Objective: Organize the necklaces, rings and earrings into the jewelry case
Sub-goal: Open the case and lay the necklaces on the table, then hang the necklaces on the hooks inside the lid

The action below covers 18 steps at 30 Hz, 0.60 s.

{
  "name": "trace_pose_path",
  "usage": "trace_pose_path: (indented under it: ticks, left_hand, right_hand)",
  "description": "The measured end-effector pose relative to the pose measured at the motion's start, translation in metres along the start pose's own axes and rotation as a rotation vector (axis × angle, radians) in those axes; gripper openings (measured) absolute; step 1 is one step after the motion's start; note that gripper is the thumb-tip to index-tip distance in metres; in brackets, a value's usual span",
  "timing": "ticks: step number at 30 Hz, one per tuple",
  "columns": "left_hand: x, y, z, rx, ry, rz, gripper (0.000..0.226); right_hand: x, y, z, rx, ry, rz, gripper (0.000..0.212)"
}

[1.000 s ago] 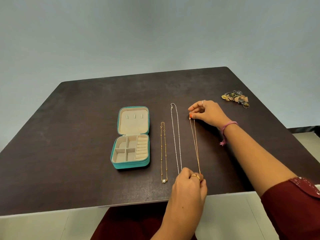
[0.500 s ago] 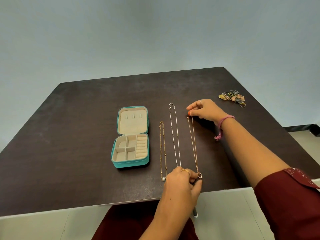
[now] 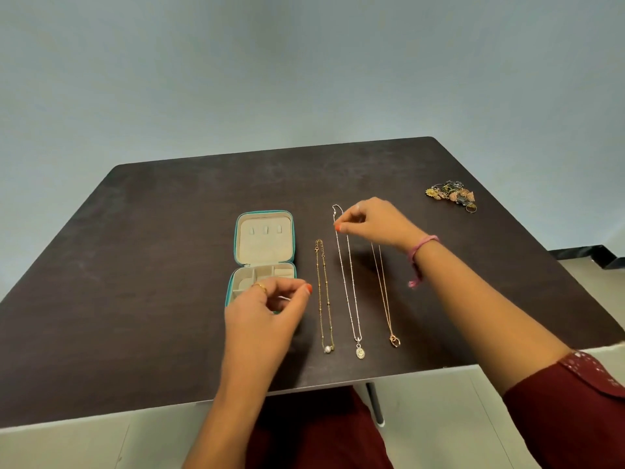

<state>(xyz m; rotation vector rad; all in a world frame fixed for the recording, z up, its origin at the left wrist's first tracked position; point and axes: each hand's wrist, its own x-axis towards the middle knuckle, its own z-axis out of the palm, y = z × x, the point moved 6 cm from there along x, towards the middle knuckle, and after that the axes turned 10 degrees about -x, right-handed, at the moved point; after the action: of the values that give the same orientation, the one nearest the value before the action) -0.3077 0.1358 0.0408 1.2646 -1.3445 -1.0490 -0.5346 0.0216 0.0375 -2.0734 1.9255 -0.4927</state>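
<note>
On the dark counter the teal jewelry case lies open, its lid flat behind the tray. To its right three necklaces lie side by side: the gold pearl necklace, the silver necklace and the rose-gold necklace. The right hand pinches the silver necklace near its top end. The left hand hovers over the case's front corner, fingers loosely curled; its grip seems to hold nothing, though blur makes that uncertain. A pile of earrings and rings sits far right.
</note>
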Motion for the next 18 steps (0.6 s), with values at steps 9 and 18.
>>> trace_pose_path:
  ticks: [9,18]
  left_hand:
    - [0.003,-0.002,-0.029,-0.022,0.047,-0.054,0.004]
    - [0.0,0.003,-0.047,-0.041,0.068,-0.034,0.004]
  right_hand:
    - [0.023,-0.035,0.034,-0.494,0.021,0.042,0.02]
    - [0.017,-0.048,0.052,-0.809,0.052,-0.082,0.027]
